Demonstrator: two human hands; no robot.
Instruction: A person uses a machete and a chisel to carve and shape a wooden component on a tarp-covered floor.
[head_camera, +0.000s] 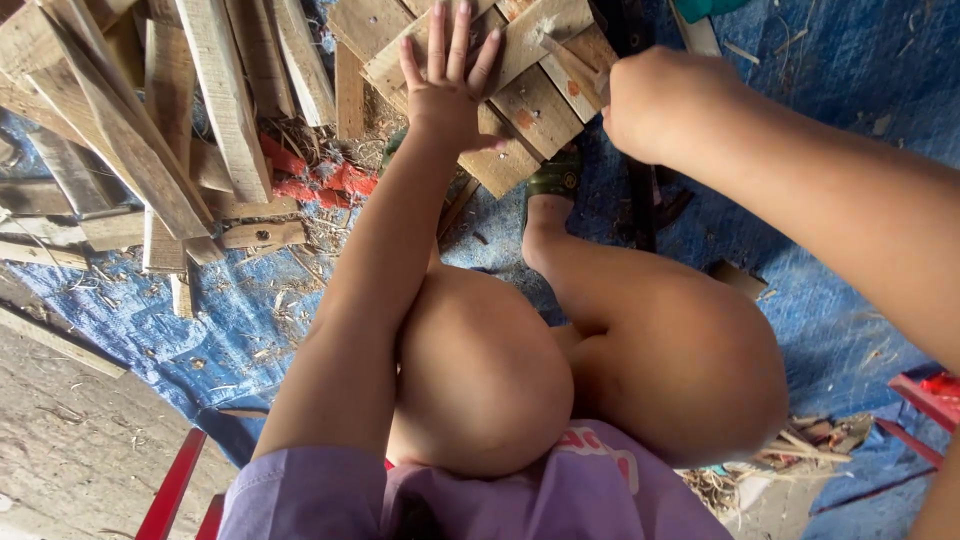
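Head view. The person sits low, knees drawn up, over a blue tarpaulin (820, 300) strewn with shavings and splinters. Landmark for this report: the small wooden pallet panel (520, 90) lying on the tarpaulin just beyond the feet.

The left hand (445, 75) lies flat on the near-left part of the panel, fingers spread wide and straight, palm down, gripping nothing. Judged from the posture, it is there to press the panel still.

The right hand (655, 100) hovers at the panel's right edge, closed in a fist. A thin dark sliver shows at its upper left, but what it holds, if anything, cannot be told from this angle.

The panel is of rough-sawn, pale slats laid side by side, with rusty stains and dry, splintery faces.

A foot in a green sandal (555, 180) rests against the panel's near edge, probably bracing it.

Left of the panel stands a loose heap of similar slats (150, 130), long, flat and weathered grey-brown, leaning across one another at odd angles. Between heap and panel lies a red-painted piece (320, 180) amid straw-like debris.

Right of the panel, well apart, a red object (930, 395) shows at the picture's edge. Near the person's left side, a red bar (172, 485) stands over bare concrete (70, 450).

The person wears a lilac garment (480, 500).
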